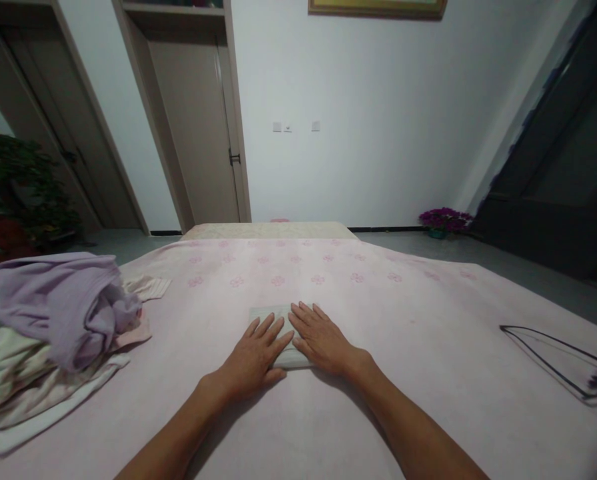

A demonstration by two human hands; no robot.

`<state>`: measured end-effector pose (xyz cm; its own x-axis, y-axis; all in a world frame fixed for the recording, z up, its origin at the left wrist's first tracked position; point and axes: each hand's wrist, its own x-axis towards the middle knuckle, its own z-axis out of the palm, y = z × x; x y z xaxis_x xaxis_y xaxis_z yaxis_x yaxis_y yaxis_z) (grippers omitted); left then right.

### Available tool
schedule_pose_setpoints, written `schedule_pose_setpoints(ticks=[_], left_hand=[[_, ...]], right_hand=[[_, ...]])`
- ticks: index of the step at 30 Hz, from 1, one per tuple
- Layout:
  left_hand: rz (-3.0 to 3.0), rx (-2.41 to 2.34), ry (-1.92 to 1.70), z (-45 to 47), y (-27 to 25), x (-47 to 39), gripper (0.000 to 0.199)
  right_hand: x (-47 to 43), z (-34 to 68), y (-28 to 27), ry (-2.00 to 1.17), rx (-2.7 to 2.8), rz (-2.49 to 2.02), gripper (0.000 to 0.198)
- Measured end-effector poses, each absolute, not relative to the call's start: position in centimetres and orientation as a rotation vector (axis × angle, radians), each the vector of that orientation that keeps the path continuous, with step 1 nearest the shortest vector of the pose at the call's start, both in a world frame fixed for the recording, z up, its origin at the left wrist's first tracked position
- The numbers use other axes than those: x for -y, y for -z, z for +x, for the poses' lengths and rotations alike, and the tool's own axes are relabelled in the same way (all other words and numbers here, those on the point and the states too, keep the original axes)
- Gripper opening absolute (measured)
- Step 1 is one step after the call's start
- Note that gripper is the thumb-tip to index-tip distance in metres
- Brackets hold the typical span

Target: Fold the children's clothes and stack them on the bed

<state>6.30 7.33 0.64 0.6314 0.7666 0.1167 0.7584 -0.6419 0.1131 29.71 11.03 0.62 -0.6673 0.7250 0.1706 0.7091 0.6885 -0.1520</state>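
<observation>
A small folded cloth (293,361), pale green with faint stripes, lies flat on the pink flowered sheet. My left hand (255,353) rests on its left part, palm down with the fingers spread. On the right part lies my right hand (323,339), also flat, its fingers stretched out. The fingertips of both hands come close together near the middle of the cloth. Much of the cloth is hidden under my hands, so I cannot tell what kind of garment or cloth it is.
At the left is a heap of clothes with a lilac garment (63,300) on top. A black wire hanger (553,363) lies at the right on the sheet (428,400). Beyond the far edge stand a door (193,127) and a pot of purple flowers (444,219).
</observation>
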Motion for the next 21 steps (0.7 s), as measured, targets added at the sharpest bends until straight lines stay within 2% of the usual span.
schedule_pose_setpoints(ticks=[2, 5, 10, 12, 17, 21], left_hand=[[2.743, -1.213, -0.378, 5.8, -0.3, -7.1, 0.062], [2.489, -1.117, -0.750, 4.8, 0.1, -7.1, 0.031], [1.782, -1.491, -1.346, 3.3, 0.6, -8.0, 0.040], [1.657, -1.617, -1.388, 2.9, 0.8, -8.5, 0.037], [1.713, -1.696, -1.260, 3.0, 1.1, -8.5, 0.031], [1.816, -1.740, -1.221, 3.4, 1.2, -8.2, 0.029]], right_hand=[[-10.3, 29.6, -0.9, -0.107, 2.680, -1.143, 0.058], [-8.9, 29.5, -1.1, -0.122, 2.678, -1.141, 0.060], [-7.0, 29.0, -0.9, -0.170, 2.694, -1.127, 0.077], [-6.6, 28.3, -0.8, -0.149, 2.678, -1.159, 0.077], [-5.9, 25.8, -1.0, -0.043, 2.616, -1.280, 0.062], [-5.8, 24.3, -1.0, -0.019, 2.622, -1.308, 0.068]])
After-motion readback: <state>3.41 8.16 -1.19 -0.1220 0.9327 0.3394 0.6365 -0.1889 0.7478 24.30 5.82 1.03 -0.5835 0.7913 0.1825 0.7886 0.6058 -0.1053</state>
